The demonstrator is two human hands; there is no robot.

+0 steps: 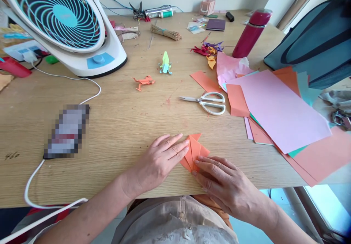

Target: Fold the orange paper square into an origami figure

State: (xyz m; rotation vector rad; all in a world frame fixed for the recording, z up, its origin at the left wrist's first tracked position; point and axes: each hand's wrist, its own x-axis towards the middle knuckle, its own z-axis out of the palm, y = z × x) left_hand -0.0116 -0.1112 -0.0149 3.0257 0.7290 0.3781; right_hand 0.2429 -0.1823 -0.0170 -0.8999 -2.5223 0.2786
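A piece of folded orange origami paper (195, 151) lies near the table's front edge, with pointed flaps at its top and right. My left hand (161, 160) rests palm down on its left side, fingers stretched out and tips touching the paper. At the lower right, my right hand (222, 180) grips the paper's edge with thumb and fingers, partly covering it. White-handled scissors (212, 102) lie beyond my hands, blades pointing left. Farther off stand an orange folded paper figure (144, 82) and a green-and-blue one (165, 65).
On the right, coloured paper sheets (285, 109) lie piled beside a blue bag (309, 43) and a magenta flask (251, 34). A white fan (109, 50) occupies the back left. Nearer sits a pixelated phone-like device (67, 130) with a white cable (30, 185).
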